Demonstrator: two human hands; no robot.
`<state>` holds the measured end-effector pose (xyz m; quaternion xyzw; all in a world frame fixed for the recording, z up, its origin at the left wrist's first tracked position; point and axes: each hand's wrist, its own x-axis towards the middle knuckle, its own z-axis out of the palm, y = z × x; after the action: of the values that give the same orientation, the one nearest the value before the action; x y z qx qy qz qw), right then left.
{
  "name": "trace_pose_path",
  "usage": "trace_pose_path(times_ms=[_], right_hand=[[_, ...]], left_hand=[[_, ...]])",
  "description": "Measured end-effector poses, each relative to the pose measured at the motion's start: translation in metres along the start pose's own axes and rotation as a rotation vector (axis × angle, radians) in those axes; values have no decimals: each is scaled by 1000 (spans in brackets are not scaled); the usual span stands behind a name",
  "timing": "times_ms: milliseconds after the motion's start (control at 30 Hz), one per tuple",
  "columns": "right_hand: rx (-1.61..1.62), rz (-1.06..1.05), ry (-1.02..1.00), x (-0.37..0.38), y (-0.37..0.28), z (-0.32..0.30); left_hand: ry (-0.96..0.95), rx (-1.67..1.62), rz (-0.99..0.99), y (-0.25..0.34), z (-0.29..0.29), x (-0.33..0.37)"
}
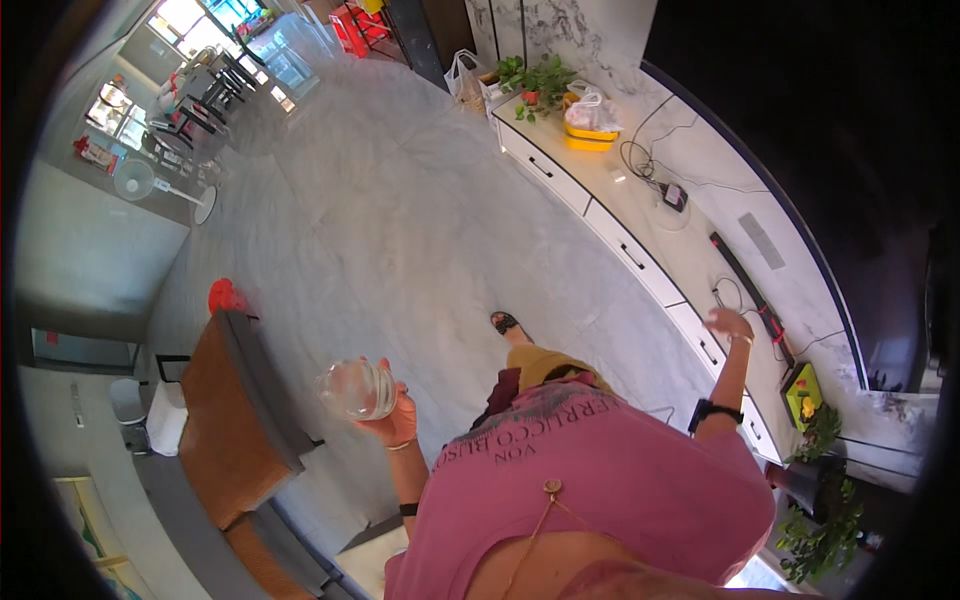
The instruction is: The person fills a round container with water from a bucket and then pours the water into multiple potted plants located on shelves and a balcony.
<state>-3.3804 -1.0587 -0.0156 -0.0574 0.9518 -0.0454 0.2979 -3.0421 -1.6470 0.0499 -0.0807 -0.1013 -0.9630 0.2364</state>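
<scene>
On the left, my left hand (398, 415) is wrapped around a clear, round glass container (357, 389), held out over the floor. The glass looks see-through, and I cannot make out anything inside. Out to the right, my right hand (729, 324) hangs in the air with nothing in it, fingers loosely stretched. It is nearest to the long white TV cabinet (600, 190), by the black and red bar (748, 285) on top.
A brown-and-grey sofa (225, 420) stands on the left, with a white fan (165, 185) farther off. The cabinet top bears a potted plant (540, 75), a yellow basket (590, 138), cables and a small black box (674, 196). Dining chairs (205, 112) stand far back.
</scene>
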Motion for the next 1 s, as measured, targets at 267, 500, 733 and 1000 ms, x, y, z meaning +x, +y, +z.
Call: trace_pose_path(times_ms=[267,500,733,1000], right_hand=[[-26,-724,458,255,-347,-104],[-13,-1448,104,273,-813,-169],[-136,-1338,176,389,-927,-196],[-209,-724,1,495,-882,-219]], left_hand=[[-4,15,78,93,-40,172],[101,150,403,208,-84,265],[285,319,562,353,-134,370],[102,212,520,513,-168,504]])
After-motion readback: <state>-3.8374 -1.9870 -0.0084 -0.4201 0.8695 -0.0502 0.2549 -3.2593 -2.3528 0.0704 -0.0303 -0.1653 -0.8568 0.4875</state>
